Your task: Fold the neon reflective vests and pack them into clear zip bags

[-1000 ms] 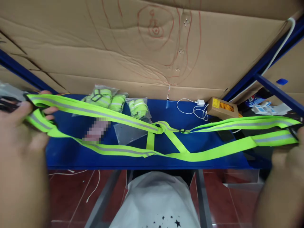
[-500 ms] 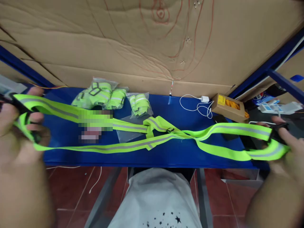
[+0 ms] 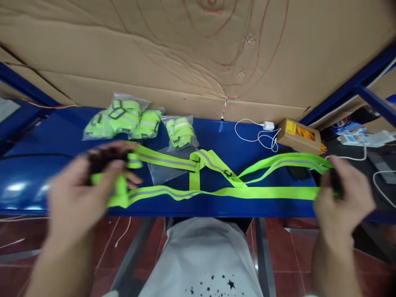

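Note:
A neon yellow-green reflective harness of webbing straps (image 3: 216,192) with grey stripes stretches across the blue table between my hands. My left hand (image 3: 89,177), blurred, is closed around one end, where black buckle parts and bunched strap show. At the right, the fingers of my right hand (image 3: 343,189) grip the other end, with a black piece in the palm. Small black sliders (image 3: 228,173) sit on the straps in the middle, where they cross. Beneath the harness lies a flat clear plastic bag (image 3: 161,173).
Several clear bags of folded yellow-green straps (image 3: 123,117) stand along the back, with another bag (image 3: 180,133) beside them. A white charger cable (image 3: 260,138) and a cardboard box with orange contents (image 3: 298,136) lie at the back right. Cardboard sheeting (image 3: 154,53) rises behind the blue table (image 3: 210,208).
Both hands have moved inward, the left one more. The harness straps have dropped lower and slackened on the left. A blurred, pixelated patch near the left strap is no longer seen.

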Demonstrator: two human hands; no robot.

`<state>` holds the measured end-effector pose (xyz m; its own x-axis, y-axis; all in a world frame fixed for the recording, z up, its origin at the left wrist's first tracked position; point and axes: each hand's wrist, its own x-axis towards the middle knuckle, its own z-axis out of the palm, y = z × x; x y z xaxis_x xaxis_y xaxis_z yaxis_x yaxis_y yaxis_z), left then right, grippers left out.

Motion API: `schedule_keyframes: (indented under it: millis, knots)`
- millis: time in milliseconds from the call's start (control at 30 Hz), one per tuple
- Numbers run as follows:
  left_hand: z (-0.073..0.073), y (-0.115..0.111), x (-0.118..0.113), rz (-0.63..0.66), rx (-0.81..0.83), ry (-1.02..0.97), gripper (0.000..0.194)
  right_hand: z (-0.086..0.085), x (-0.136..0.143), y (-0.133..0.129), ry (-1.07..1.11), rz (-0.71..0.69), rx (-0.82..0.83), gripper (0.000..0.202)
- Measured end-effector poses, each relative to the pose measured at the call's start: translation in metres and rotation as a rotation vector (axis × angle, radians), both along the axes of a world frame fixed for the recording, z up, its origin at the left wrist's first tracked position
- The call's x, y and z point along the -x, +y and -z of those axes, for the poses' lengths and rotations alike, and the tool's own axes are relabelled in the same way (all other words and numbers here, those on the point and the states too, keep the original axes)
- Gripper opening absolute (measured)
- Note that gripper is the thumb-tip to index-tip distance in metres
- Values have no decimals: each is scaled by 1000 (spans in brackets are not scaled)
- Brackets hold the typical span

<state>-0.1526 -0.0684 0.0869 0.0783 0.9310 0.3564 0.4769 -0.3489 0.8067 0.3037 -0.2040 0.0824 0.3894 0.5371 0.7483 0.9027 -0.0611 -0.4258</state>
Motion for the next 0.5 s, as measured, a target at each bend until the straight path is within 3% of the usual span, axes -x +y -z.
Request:
schedule_keyframes:
  millis: [33, 133, 233, 333, 500]
  knots:
    - [6, -11, -22, 101, -21, 134, 34, 5, 16, 2, -95, -84, 98, 60]
    - [25, -37, -79, 306, -388, 430, 60, 20, 61, 10, -309, -372, 356, 87]
    - [40, -49, -116, 355, -534, 538, 76, 29, 96, 19, -295, -483, 418, 97]
    - [49, -53, -132, 338, -586, 564, 76, 32, 113, 24, -236, -532, 408, 100]
    - [58, -55, -138, 307, -556, 610, 77, 35, 121, 23, -212, -555, 417, 99]
